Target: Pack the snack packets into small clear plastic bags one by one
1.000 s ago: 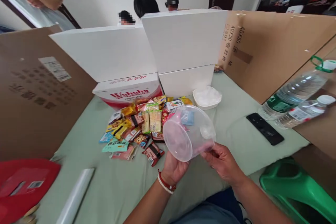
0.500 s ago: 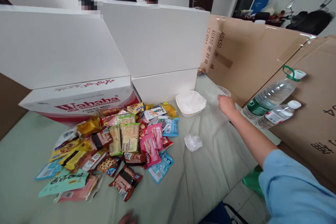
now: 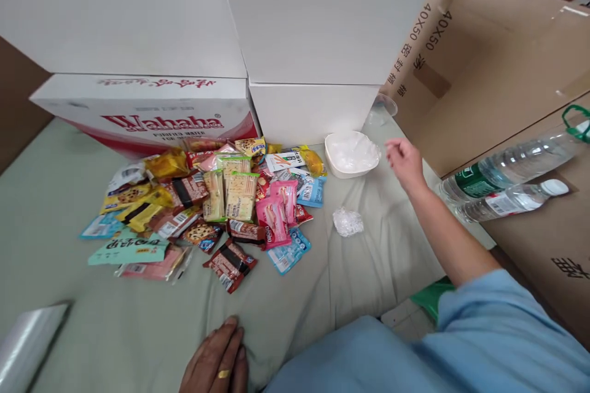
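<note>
Two hands show. The right hand (image 3: pixel 402 159) is stretched out over the tabletop (image 3: pixel 382 245), its grip open and empty, fingers loosely curled; it hovers just right of the white bowl (image 3: pixel 351 153) and below the clear tub (image 3: pixel 381 112), touching neither. That tub stands at the back, in the corner between the small white box (image 3: pixel 313 112) and the cardboard wall (image 3: pixel 479 73). The left hand (image 3: pixel 216 361) lies flat on the green cloth at the near edge, a gold ring on one finger, holding nothing.

Left of the bowl lies a heap of snack packets (image 3: pixel 216 202): pink wafer packs, green cracker packs, brown cookie packs, blue and yellow wrappers. Their print is too small to read. A crumpled bit of clear wrap (image 3: pixel 348 221) lies alone between the heap and the right forearm.

Behind the heap a carton (image 3: pixel 147 110) reads "Wahaha" in red, with a small line below that I cannot make out and red script on its top. The cardboard wall carries "40X50" and Chinese characters. Two water bottles (image 3: pixel 507 187) lie on a carton at the right, one with a green label, one with a red and white label. A roll of clear film (image 3: pixel 27 344) shows at the lower left.
</note>
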`<state>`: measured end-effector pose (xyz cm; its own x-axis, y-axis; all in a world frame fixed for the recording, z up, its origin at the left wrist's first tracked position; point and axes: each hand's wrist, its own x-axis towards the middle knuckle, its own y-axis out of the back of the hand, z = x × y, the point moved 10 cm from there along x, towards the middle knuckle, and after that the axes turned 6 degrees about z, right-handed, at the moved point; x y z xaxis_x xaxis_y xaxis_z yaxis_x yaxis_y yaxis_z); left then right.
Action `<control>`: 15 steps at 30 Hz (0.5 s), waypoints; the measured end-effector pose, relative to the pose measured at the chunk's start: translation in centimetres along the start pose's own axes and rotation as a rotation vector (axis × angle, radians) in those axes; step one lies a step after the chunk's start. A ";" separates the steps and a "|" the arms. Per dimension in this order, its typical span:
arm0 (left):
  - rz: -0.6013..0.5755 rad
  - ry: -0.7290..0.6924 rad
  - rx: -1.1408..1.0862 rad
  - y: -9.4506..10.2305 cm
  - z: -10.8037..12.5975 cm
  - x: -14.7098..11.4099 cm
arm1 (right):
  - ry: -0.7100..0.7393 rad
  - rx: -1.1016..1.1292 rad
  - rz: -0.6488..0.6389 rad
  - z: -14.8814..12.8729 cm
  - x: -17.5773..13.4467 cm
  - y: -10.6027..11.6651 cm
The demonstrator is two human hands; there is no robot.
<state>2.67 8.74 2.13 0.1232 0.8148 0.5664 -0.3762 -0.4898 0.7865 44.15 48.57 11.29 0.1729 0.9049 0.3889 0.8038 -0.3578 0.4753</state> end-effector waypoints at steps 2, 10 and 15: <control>-0.003 0.022 -0.024 0.1 0.0 -0.1 | -0.005 -0.017 -0.282 -1.0 -7.0 -2.0; 0.020 0.549 -0.518 0.4 -1.9 0.9 | -0.015 -0.026 -0.410 -6.5 -21.1 -5.8; -0.067 1.161 -1.296 -5.2 1.2 2.9 | 0.356 0.009 -0.612 -17.0 -29.2 -10.4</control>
<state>6.07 13.26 -0.03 -0.2814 0.8860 -0.3685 -0.8998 -0.3771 -0.2195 21.08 21.96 8.46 -0.5072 0.8120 0.2888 0.7019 0.1947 0.6851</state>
